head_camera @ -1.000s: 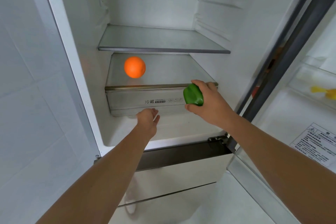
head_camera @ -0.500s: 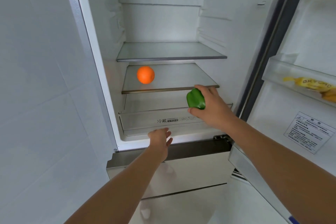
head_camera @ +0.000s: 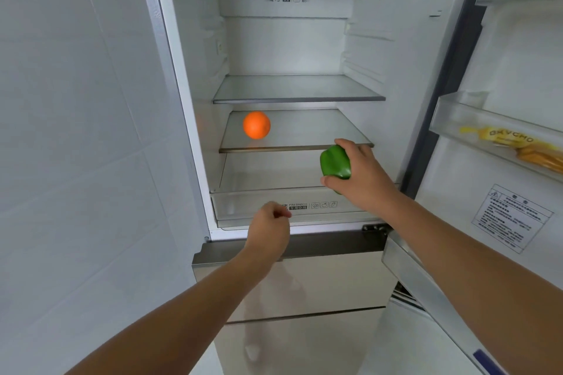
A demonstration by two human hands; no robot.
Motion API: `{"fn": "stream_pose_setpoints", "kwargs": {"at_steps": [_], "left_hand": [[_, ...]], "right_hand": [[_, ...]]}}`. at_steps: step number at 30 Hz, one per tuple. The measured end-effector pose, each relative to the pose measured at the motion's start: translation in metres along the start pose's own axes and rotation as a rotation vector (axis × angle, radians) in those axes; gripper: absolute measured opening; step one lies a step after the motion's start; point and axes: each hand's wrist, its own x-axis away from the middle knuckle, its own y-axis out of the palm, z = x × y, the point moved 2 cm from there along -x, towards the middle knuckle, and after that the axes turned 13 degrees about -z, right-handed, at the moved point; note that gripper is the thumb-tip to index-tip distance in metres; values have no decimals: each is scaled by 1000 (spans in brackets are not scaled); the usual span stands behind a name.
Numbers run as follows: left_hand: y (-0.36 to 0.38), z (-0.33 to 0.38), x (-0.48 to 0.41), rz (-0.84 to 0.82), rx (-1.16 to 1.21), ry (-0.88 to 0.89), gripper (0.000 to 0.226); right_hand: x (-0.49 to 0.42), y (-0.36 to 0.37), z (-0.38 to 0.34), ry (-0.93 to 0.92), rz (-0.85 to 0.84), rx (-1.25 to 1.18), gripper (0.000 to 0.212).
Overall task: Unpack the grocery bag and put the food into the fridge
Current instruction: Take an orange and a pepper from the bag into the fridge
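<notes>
Right hand [head_camera: 362,175], centre-right of frame, grip closed around glossy green bell pepper [head_camera: 335,164], held over clear crisper drawer [head_camera: 243,207]. Left hand [head_camera: 268,228] loosely curled at drawer front, holding nothing. Round orange fruit [head_camera: 256,125] sits on glass shelf [head_camera: 304,148], centre. Risk: pepper slips, smooth skin; drawer looks barely open, pepper could catch on rim.

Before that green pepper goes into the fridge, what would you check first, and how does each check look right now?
1. Fridge door open: ok.
2. Right hand holds the green pepper firmly: ok, fingers wrapped around it.
3. Crisper drawer pulled open: cannot tell.
4. Left hand on the drawer front: not ok, it looks just short of it.
5. Free room on the lower glass shelf: ok, only the orange sits at its left.
</notes>
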Motion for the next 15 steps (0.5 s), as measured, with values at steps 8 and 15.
{"fn": "stream_pose_setpoints", "kwargs": {"at_steps": [8, 15], "left_hand": [[-34, 53, -39, 33, -577, 359, 27], [-50, 59, -102, 2, -802, 244, 57]], "right_hand": [[-9, -7, -3, -6, 1, -22, 84], [-21, -13, 1, 4, 11, -4, 87]]}}
